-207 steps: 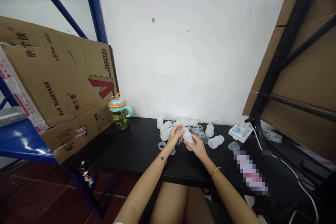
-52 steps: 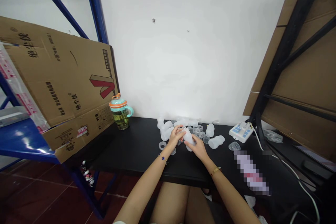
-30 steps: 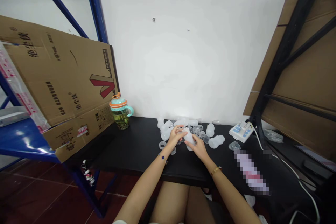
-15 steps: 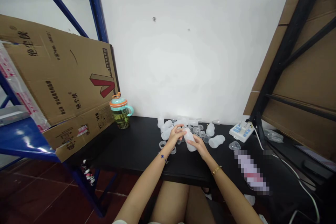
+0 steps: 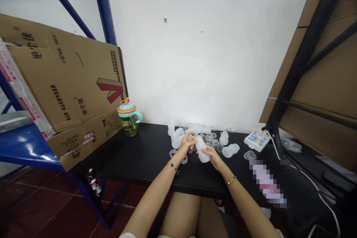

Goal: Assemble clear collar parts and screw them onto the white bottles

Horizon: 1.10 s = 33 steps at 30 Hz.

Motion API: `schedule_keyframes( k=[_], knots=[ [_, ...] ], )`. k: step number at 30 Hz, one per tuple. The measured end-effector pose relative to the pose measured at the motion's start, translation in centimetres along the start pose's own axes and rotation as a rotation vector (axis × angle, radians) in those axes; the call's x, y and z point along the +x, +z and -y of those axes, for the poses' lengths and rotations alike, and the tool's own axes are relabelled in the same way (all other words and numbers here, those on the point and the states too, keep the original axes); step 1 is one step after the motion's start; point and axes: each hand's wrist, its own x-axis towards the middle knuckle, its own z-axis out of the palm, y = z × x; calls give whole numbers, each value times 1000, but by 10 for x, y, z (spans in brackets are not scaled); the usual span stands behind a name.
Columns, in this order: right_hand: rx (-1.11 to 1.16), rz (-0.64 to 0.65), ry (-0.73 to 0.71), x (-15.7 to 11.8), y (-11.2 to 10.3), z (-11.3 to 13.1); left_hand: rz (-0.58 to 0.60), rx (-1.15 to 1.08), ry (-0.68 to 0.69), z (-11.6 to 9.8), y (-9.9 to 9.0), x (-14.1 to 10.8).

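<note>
A frosted white plastic bottle [image 5: 203, 153] is held tilted above the near half of the black table. My right hand [image 5: 212, 155] wraps round its body from the right. At the upper end, the fingers of my left hand [image 5: 188, 144] pinch round the neck; whether a small part sits between them is hidden. Behind my hands lies a loose pile of similar white bottles [image 5: 177, 142] and clear plastic rings [image 5: 214, 142]. One more bottle [image 5: 231, 150] rests on its side to the right of my right hand. A clear ring [image 5: 173, 153] lies left of my left wrist.
A lidded mug [image 5: 129, 119] with a turquoise handle stands at the left, beside a large cardboard box [image 5: 72, 85]. On the right are a white power strip [image 5: 257, 139] with a cable and a clear plastic piece [image 5: 249, 155]. The white wall [image 5: 189, 63] closes off the table's back.
The bottle's lower end has swung slightly down and to the right with my right hand. My left hand stays at its neck. The view has shifted slightly.
</note>
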Motion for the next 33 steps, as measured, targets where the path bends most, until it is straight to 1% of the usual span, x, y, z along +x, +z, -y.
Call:
schedule_keyframes(
  k=[16,24,33],
  knots=[
    [51,119,28,-4,2,5,-27,-80,-48,5,-3,2],
    [76,168,38,-4,1,4,-16,-101,-53,8,-4,1],
    [115,224,37,-7,-1,5,11,-96,-64,3,-2,-1]
  ],
)
